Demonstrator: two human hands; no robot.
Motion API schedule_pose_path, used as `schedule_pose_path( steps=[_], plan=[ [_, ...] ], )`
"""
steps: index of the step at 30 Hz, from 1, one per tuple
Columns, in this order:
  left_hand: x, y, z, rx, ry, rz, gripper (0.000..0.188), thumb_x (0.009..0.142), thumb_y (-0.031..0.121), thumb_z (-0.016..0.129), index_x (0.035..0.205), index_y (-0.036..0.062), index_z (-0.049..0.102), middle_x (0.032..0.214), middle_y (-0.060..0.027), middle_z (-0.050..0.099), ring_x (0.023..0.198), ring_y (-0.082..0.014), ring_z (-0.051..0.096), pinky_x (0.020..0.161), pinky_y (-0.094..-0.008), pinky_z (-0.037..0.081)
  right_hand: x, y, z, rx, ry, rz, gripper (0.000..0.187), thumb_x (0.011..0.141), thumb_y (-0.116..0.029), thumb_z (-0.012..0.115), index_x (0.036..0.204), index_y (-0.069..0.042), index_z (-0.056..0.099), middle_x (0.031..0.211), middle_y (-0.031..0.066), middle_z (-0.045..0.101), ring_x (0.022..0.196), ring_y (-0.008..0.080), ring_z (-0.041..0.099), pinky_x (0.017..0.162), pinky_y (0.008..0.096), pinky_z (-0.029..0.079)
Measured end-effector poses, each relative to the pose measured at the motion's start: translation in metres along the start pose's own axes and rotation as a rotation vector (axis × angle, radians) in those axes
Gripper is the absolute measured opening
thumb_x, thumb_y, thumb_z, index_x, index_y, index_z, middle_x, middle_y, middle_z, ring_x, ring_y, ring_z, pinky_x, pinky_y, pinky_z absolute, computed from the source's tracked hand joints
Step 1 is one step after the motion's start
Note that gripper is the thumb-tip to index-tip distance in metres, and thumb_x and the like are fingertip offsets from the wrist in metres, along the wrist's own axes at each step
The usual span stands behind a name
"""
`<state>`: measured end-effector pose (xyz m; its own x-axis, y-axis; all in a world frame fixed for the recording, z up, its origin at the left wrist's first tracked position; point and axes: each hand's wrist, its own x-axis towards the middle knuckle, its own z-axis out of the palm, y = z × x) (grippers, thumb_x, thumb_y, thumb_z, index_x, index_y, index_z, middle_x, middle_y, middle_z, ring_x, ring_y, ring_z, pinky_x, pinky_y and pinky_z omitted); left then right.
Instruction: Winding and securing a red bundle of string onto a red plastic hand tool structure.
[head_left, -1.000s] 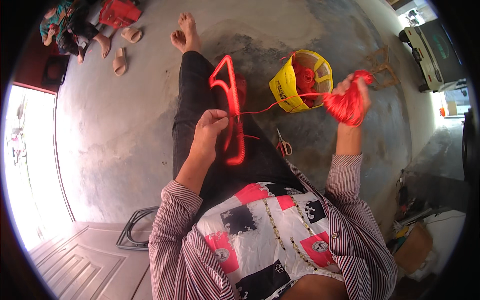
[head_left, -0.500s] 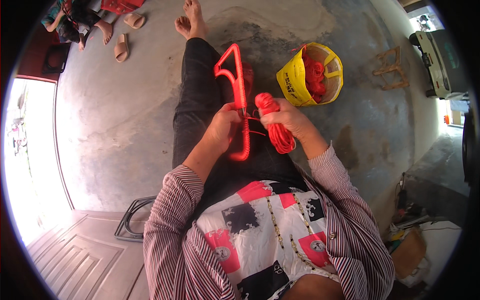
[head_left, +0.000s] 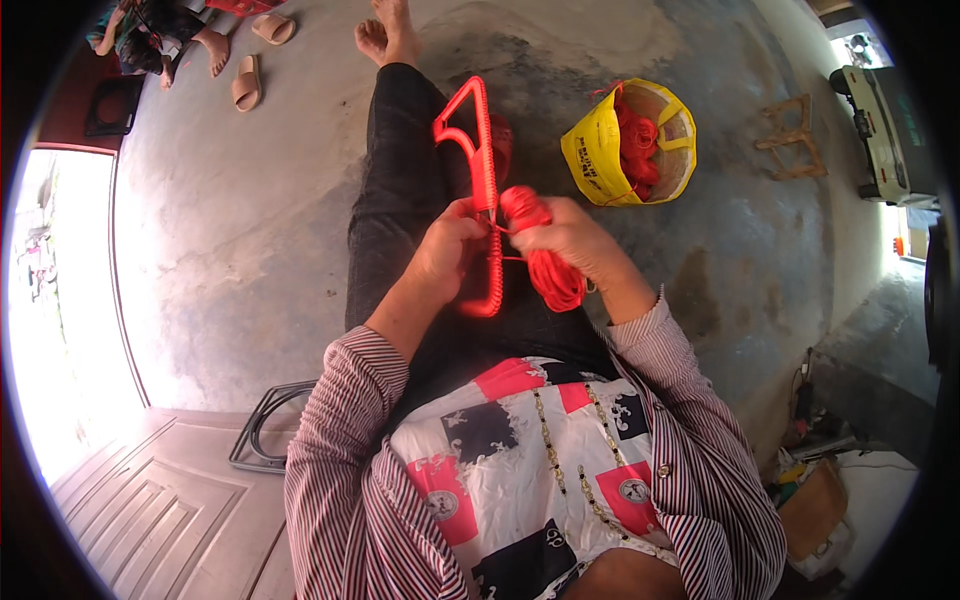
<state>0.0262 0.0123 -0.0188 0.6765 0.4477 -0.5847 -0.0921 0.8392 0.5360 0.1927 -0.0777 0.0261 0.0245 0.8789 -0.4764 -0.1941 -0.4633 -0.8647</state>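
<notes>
My left hand [head_left: 449,250] is closed on the side of a frame wrapped in red cord [head_left: 482,170], held above my lap. Coils of cord cover most of the frame's long side, and a short bare bit shows beside my left fingertips. In my closed right hand [head_left: 575,243] is a bundle of red cord [head_left: 556,280], just right of the frame. A strand runs between the bundle and the frame. The lower part of the frame lies over my dark trousers [head_left: 396,170].
A yellow bag [head_left: 594,160] holding red cord stands on the floor beyond my right hand. A small wooden stool [head_left: 792,140] is farther right. Another person's bare foot [head_left: 213,50] and tan slippers [head_left: 246,84] appear at the far left. A folded metal chair [head_left: 262,430] lies at the left.
My right hand has moved slightly left with the cord bundle, closer to the frame. The strand between them is shorter. My left hand keeps its grip on the frame.
</notes>
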Motion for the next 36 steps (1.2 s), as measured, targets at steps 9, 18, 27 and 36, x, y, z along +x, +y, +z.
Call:
schedule_pose_path(
  steps=[9,18,27,36],
  plan=[
    [0.009,-0.006,-0.006,0.022,-0.042,-0.011,0.038,0.079,0.001,0.044,0.116,0.0027,0.052,0.101,-0.0056,0.06,0.089,-0.0169,0.058,0.085,-0.0296,0.046,-0.045,-0.004,-0.035,0.112,0.254,-0.145,0.021,0.076,-0.014,0.068,0.09,-0.004,0.058,0.074,0.003,0.057,0.064,0.0098,0.054,0.06,0.026,0.045],
    [0.004,-0.005,-0.006,0.002,-0.047,0.006,0.043,0.078,0.003,0.045,0.12,0.0027,0.051,0.102,-0.0063,0.06,0.09,-0.0182,0.059,0.086,-0.032,0.047,-0.006,0.008,-0.001,-0.008,-0.004,0.044,0.024,0.076,-0.015,0.067,0.095,-0.002,0.062,0.075,0.0008,0.058,0.066,0.0094,0.056,0.064,0.0249,0.045],
    [0.015,-0.007,-0.006,-0.003,0.003,-0.022,0.028,0.077,0.0,0.047,0.102,0.0058,0.054,0.089,-0.0019,0.058,0.079,-0.0135,0.056,0.076,-0.0263,0.045,-0.039,0.021,-0.012,-0.011,0.165,-0.098,0.015,0.077,-0.014,0.069,0.082,-0.005,0.058,0.074,0.0012,0.058,0.066,0.0084,0.055,0.065,0.025,0.044],
    [-0.004,-0.005,0.002,0.155,0.151,0.125,0.029,0.083,0.009,0.062,0.111,0.003,0.056,0.098,-0.0032,0.058,0.089,-0.0145,0.055,0.081,-0.0249,0.043,-0.036,0.028,-0.028,0.357,0.359,-0.032,0.031,0.09,-0.024,0.059,0.107,0.001,0.064,0.081,0.0027,0.062,0.072,0.0102,0.057,0.07,0.0247,0.047]
  ],
)
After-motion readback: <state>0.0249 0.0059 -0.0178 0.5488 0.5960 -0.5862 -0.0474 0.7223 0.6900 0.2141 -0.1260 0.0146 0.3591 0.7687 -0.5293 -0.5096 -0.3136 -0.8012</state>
